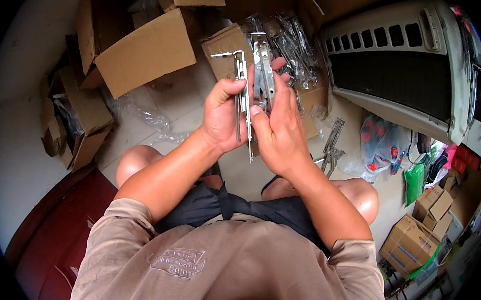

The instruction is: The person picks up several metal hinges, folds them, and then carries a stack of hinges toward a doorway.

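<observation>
My left hand (220, 115) is closed round a few long, thin metal strips (240, 102) with bent, L-shaped upper ends, its thumb pressed along their side. Close beside it, my right hand (284, 132) grips a thicker silvery metal hardware piece (265, 76) that has holes and a jointed look; its exact kind I cannot make out. The two hands nearly meet, and the right thumb reaches over to the strips. Palms and some fingers are hidden behind the metal.
Beyond my hands an open carton (305, 96) holds several plastic-wrapped metal parts (292, 42). Loose metal parts (332, 148) lie on the floor by my right knee. Open cardboard boxes (147, 51) stand at left, a grey slotted casing (391, 66) at right. Clear plastic wrap (153, 119) litters the tiles.
</observation>
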`<state>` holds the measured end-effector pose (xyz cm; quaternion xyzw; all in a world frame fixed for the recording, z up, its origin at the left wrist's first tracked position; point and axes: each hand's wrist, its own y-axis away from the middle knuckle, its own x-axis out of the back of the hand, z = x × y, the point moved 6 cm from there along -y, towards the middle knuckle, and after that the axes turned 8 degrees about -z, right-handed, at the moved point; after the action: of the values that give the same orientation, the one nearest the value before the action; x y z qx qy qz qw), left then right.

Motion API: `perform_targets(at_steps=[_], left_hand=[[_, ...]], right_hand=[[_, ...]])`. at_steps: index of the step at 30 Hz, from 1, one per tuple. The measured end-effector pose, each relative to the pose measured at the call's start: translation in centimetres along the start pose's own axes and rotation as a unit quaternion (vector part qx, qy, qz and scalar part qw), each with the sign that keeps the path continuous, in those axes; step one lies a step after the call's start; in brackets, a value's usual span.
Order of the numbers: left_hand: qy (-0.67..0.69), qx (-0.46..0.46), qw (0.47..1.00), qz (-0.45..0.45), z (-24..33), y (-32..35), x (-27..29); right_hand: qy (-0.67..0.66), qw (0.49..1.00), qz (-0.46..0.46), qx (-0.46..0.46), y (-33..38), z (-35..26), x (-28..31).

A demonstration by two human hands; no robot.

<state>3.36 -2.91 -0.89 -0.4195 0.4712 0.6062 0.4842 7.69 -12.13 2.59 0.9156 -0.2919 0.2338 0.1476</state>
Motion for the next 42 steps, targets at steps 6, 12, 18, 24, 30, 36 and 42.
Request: perform_targets(at_steps=[6,12,18,24,30,36,42], left_hand=[[-0.046,-0.003,0.999,0.018,1.1,-0.2,0.4],[-0.099,0.024,0.994,0.044,-0.2,0.5,1.2],[-0.116,0.037,0.99,0.065,-1.0,0.9,1.8],[-0.157,0.011,0.985,0.071,-0.1,1.3,0.9],[-0.233,0.049,0.969,0.068,0.3,0.8,1.1],[-0.258,0.029,0.964,0.052,-0.8,0.6,0.3],[-0.24,0.048,0.969,-0.042,-1.3,-0.2,-2.2]], right_hand=[[-0.113,0.991,-0.047,-0.046,-0.3,-0.3,0.4],[-0.19,0.965,-0.11,-0.146,0.7,0.4,-0.1],[-0.286,0.942,-0.112,-0.137,1.2,0.3,-0.8],[-0.277,0.944,-0.122,-0.132,1.5,0.9,-1.7],[-0.154,0.963,-0.151,-0.162,1.0,0.5,-0.5],[-0.011,0.995,-0.08,-0.063,1.3,1.5,0.7],[-0.084,0.981,-0.053,-0.167,0.4,1.4,4.2]])
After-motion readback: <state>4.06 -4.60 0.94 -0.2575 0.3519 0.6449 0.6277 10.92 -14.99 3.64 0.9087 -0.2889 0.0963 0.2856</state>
